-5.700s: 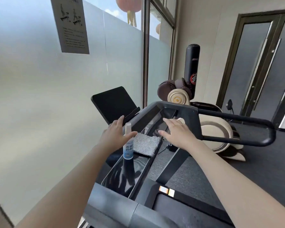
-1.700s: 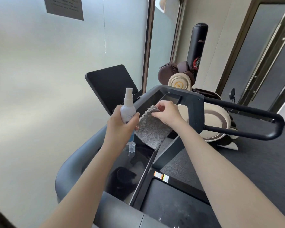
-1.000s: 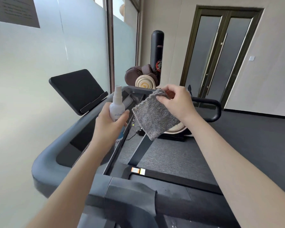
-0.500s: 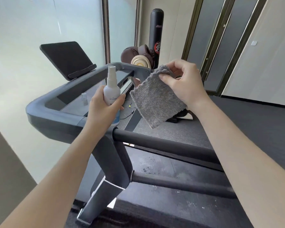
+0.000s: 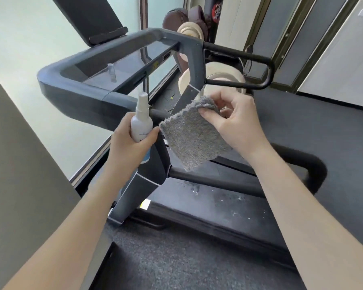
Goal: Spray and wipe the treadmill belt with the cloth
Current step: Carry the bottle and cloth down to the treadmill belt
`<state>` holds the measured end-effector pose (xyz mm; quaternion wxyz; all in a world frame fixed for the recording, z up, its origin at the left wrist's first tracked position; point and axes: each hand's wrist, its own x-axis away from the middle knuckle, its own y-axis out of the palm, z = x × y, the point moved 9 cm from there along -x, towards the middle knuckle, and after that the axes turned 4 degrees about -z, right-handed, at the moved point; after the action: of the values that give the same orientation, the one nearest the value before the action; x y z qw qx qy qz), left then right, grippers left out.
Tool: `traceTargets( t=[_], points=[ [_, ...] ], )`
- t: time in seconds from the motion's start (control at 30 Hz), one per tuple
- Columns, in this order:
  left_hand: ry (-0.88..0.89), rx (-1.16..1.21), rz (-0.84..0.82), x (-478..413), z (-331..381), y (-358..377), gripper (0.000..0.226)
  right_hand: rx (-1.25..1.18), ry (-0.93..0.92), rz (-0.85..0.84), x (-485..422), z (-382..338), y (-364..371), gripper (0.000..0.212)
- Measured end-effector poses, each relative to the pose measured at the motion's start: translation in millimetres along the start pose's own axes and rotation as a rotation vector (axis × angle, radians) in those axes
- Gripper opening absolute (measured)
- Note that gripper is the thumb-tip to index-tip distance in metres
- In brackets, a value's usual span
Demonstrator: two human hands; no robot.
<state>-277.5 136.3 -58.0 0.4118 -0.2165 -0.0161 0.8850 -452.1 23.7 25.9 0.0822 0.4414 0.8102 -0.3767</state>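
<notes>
Mid-frame: left hand (image 5: 132, 143) grip wraps small, light, smooth spray bottle (image 5: 141, 124) at its body; right hand (image 5: 237, 122) pinches limp fluffy cloth (image 5: 194, 137) by top edge above speckled belt (image 5: 228, 204).

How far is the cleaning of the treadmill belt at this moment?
Only preparation looks done: the left hand holds the uncapped spray bottle, its cap on the console, and the right hand pinches the grey cloth. The belt shows pale specks; spraying and wiping remain.
</notes>
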Motion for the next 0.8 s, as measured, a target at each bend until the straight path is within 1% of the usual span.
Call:
traceTargets(
  t=[0.07,0.13,0.27,0.4,0.53,0.6,0.7,0.8],
  points=[
    [-0.017,-0.008,-0.033,10,-18,1,0.031,-0.009,0.036,-0.028,15,10,16,0.008],
    [-0.040,-0.013,-0.046,19,-36,1,0.034,-0.001,0.066,-0.056,29,21,31,0.007],
    [-0.060,-0.031,-0.086,38,-74,2,0.032,0.032,0.114,-0.061,61,47,54,0.005],
    [-0.116,-0.018,-0.130,64,-120,9,0.022,0.054,0.172,-0.086,93,82,82,0.004],
    [-0.173,-0.008,-0.140,82,-164,19,0.025,0.051,0.212,-0.132,114,118,106,0.006],
    [-0.173,-0.004,-0.141,86,-180,25,0.031,0.062,0.206,-0.146,121,134,116,0.007],
    [-0.138,-0.014,-0.155,93,-199,39,0.031,0.056,0.195,-0.165,134,163,132,0.008],
    [-0.124,-0.010,-0.181,103,-225,58,0.030,0.047,0.209,-0.250,151,201,155,0.012]
  ],
)
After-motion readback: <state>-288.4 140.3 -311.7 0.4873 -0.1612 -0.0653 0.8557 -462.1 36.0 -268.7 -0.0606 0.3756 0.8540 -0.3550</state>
